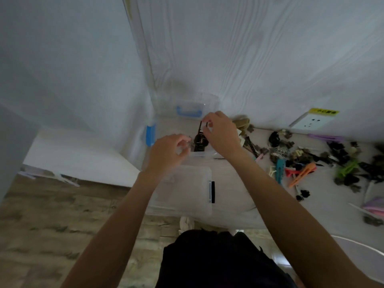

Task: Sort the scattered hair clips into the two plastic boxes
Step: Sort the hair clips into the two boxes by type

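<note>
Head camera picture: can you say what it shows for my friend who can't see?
Two hands work over a clear plastic box: the right hand pinches a thin black hair clip, the left hand holds something clear. A pile of hair clips lies scattered to the right.

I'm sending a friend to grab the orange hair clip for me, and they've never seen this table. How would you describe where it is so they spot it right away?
Start at the white wall socket with the yellow label, on the wall to the right. Come straight toward you into the pile of scattered clips on the table. The orange clip lies at the pile's near edge, long and slanted, beside a red clip and a teal one; most others around are dark.
</note>
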`<action>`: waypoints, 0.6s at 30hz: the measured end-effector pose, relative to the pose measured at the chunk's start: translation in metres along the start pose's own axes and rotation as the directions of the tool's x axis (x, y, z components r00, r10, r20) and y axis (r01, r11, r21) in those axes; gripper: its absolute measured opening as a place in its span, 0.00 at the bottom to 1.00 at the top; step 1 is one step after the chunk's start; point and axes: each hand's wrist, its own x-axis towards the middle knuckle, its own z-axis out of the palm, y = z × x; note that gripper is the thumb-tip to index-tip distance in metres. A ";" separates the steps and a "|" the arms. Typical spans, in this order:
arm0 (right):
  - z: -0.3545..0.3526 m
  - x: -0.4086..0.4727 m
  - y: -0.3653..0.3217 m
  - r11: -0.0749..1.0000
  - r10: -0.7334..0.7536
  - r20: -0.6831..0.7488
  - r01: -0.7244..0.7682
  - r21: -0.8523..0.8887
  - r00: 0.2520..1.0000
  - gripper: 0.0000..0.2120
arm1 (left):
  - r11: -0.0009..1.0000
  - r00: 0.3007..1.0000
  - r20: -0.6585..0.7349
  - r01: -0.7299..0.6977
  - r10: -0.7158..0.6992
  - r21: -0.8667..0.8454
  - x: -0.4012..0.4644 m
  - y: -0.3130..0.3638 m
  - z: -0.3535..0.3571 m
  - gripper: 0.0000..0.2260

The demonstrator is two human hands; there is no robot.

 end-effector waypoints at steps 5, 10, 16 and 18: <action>-0.045 -0.062 0.071 1.000 0.010 -0.189 -0.012 -0.010 0.982 0.07 | 0.980 0.982 -0.161 -0.128 0.103 -0.155 0.015 0.052 0.020 0.11; -0.056 -0.112 0.169 0.945 0.304 -0.050 -0.308 -0.112 0.951 0.12 | 0.963 0.974 0.044 -0.212 0.222 -0.166 0.044 0.107 0.075 0.15; -0.062 -0.096 0.201 0.982 0.177 0.053 -0.172 -0.079 0.983 0.20 | 0.977 0.942 0.327 -0.004 -0.068 0.215 0.077 0.123 0.147 0.29; -0.065 -0.074 0.197 0.997 0.040 0.033 -0.037 -0.067 0.999 0.22 | 0.946 0.927 0.339 0.045 -0.159 0.321 0.080 0.119 0.161 0.30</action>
